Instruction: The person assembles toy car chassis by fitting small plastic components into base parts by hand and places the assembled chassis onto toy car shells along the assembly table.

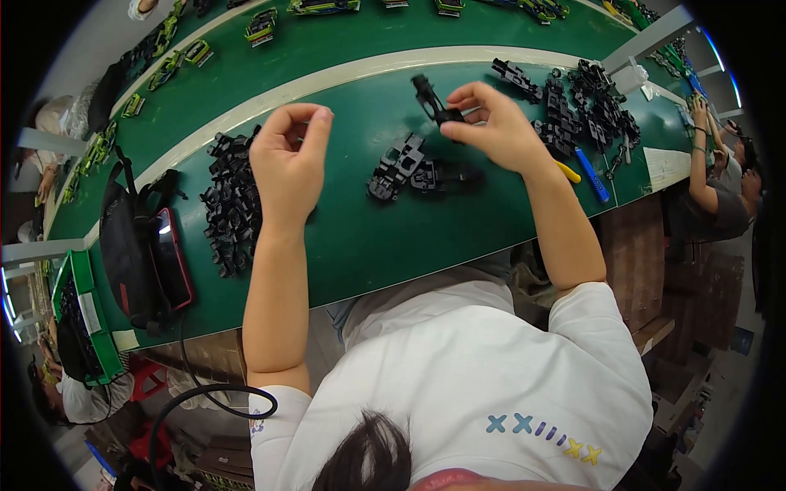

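My right hand [495,127] grips a black plastic toy-car chassis [427,96] between thumb and fingers, tilted up above the green table. My left hand [291,164] is raised beside a heap of small black plastic clips [225,204]. Its fingers are curled toward the thumb, and whatever they may hold is hidden. On the table between my hands lies another black chassis [397,166], with a further dark chassis piece [442,176] against its right side.
More black chassis [565,110] are piled at the right, near a blue-handled tool [592,176] and a yellow handle [567,171]. A black bag [127,245] and a red-edged phone [173,254] lie left. Green-and-black toy cars [262,27] line the far belt. Other people work at both sides.
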`<state>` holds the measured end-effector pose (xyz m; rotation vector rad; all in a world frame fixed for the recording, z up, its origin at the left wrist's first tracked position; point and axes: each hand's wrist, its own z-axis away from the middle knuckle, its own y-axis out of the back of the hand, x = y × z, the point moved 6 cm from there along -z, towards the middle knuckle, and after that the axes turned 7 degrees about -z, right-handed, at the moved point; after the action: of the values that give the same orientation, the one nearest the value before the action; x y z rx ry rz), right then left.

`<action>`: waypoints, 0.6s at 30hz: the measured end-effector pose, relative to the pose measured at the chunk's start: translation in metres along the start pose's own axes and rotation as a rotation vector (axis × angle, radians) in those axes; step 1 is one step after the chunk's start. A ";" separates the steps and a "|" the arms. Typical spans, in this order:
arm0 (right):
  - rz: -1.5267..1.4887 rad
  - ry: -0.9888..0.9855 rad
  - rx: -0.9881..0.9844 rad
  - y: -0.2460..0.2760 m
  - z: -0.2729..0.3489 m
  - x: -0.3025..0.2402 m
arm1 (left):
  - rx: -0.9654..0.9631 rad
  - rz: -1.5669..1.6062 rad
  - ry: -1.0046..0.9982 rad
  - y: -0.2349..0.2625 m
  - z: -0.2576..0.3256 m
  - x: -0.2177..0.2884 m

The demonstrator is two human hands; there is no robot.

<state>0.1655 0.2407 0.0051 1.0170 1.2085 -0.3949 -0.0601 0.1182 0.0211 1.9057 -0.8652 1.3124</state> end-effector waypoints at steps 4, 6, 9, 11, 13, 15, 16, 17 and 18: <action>-0.926 -0.126 -0.199 -0.040 -0.018 -0.021 | -0.185 0.008 0.080 -0.010 0.007 -0.007; -1.010 -0.093 -0.203 -0.073 -0.022 -0.035 | -0.178 0.208 0.187 -0.009 0.007 -0.014; -0.842 0.076 -0.250 -0.114 -0.023 -0.077 | -0.168 0.583 0.264 -0.006 0.006 -0.011; -0.628 0.266 -0.153 -0.127 -0.031 -0.087 | -0.121 0.551 0.233 0.014 0.000 -0.014; -0.046 0.659 0.097 -0.124 -0.027 -0.112 | -0.008 0.594 0.246 0.038 -0.006 -0.022; -0.120 0.635 0.147 -0.126 -0.025 -0.114 | 0.149 0.579 0.187 0.058 -0.009 -0.024; -0.136 0.499 -0.011 -0.134 -0.023 -0.110 | 0.247 0.553 0.142 0.073 -0.010 -0.025; -0.150 0.362 -0.167 -0.143 -0.020 -0.104 | 0.339 0.477 0.105 0.088 -0.009 -0.025; 0.079 0.411 -0.348 -0.155 -0.010 -0.103 | 0.390 0.469 0.113 0.094 -0.010 -0.026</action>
<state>0.0094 0.1419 0.0306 0.8601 1.5344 0.0959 -0.1484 0.0769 0.0132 1.9562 -1.1045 1.9713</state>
